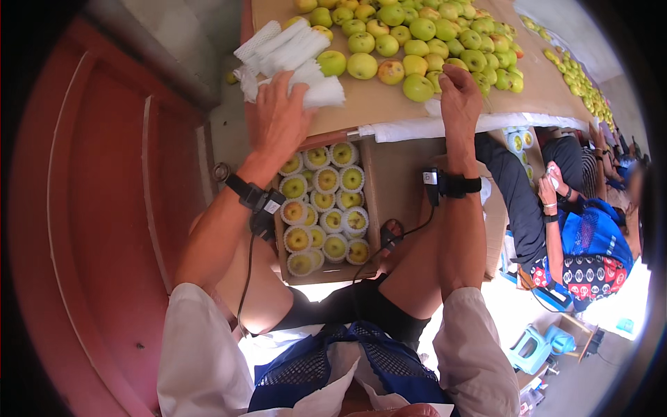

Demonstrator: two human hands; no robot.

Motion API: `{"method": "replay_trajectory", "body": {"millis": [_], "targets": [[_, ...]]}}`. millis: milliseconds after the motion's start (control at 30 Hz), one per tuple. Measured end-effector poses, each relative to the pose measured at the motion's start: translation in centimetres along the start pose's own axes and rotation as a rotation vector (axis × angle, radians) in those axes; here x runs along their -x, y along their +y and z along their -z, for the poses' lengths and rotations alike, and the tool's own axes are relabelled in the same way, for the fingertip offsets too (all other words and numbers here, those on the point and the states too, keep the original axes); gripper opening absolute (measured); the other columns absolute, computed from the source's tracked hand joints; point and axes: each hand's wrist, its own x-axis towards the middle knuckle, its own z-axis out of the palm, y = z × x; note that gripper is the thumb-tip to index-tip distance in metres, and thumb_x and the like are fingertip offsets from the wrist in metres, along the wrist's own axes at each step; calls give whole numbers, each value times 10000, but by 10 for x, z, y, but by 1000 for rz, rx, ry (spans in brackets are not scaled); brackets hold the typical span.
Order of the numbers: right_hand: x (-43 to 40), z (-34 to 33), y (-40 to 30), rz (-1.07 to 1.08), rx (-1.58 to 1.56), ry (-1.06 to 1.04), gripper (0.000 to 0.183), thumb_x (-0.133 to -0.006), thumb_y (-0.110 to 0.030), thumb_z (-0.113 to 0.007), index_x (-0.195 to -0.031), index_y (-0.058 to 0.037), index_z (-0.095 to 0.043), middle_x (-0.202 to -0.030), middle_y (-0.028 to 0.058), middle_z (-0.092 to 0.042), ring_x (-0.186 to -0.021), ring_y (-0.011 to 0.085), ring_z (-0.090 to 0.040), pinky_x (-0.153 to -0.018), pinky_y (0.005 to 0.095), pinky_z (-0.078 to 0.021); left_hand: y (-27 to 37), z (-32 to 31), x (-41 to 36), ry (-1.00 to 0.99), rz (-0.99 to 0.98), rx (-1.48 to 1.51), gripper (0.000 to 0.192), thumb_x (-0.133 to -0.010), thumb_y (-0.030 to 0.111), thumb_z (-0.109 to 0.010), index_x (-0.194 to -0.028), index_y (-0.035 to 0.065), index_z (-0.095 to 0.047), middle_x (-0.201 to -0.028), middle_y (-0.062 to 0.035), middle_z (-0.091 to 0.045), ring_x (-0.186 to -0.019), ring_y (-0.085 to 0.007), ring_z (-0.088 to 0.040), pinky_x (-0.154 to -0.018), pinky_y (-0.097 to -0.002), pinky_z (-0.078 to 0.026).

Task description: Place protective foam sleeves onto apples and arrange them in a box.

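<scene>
My left hand (pixel 279 117) lies over a pile of white foam net sleeves (pixel 297 52) at the table's left end, its thumb and fingers apart. At the near edge of a heap of green-yellow apples (pixel 422 31) is my right hand (pixel 462 101). Its fingers are bent and close together; whether they pinch anything is hidden. Beside the right fingertips sits a green apple (pixel 418 87). Below the table edge, between my legs, a cardboard box (pixel 372 208) holds several apples in foam nets (pixel 335 247), stacked in rows.
The cardboard-covered table (pixel 359 107) has a white wrapped front edge (pixel 417 127). A red door (pixel 114 208) stands close on my left. At right sits another person (pixel 578 234), hands around something white. Cables (pixel 250 281) hang from both wrist devices. Blue plastic jugs (pixel 531 349) stand at lower right.
</scene>
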Motion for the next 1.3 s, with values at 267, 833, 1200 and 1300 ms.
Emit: {"method": "replay_trajectory", "body": {"millis": [267,833,1200,1300], "targets": [[6,-14,-10,35,149,-30,283,-867,-176,-665,-1091,-9,-708,-973,125,-712,-872,216,-671,-846,335,-514,5,6,-9,26,71,73,438,-825,274,-778,-1140,39,-584,-1287,-168,-558,-1171,-353,-530,-983,-462,-422],[53,-73,-59,-589,-751,-722,189,-943,-189,-712,-1053,-55,-637,-923,10,-678,-791,87,-669,-531,200,-406,19,15,-24,-255,624,1170,523,-945,359,-695,-1246,-41,-547,-1127,-94,-635,-991,-128,-594,-839,-289,-495],[50,-67,-70,-667,-830,-707,92,-927,-154,-689,-948,-88,-629,-893,12,-682,-813,120,-690,-512,199,-353,23,25,-27,-246,736,1747,479,-996,295,-619,-1342,-24,-528,-1235,-64,-621,-1105,-137,-603,-920,-305,-500],[51,-65,-74,-674,-882,-695,98,-917,-127,-678,-942,-87,-592,-938,27,-679,-812,148,-697,-504,206,-344,23,26,-28,-229,743,1760,473,-991,286,-628,-1340,-19,-529,-1238,-68,-620,-1111,-134,-599,-924,-306,-499]]}}
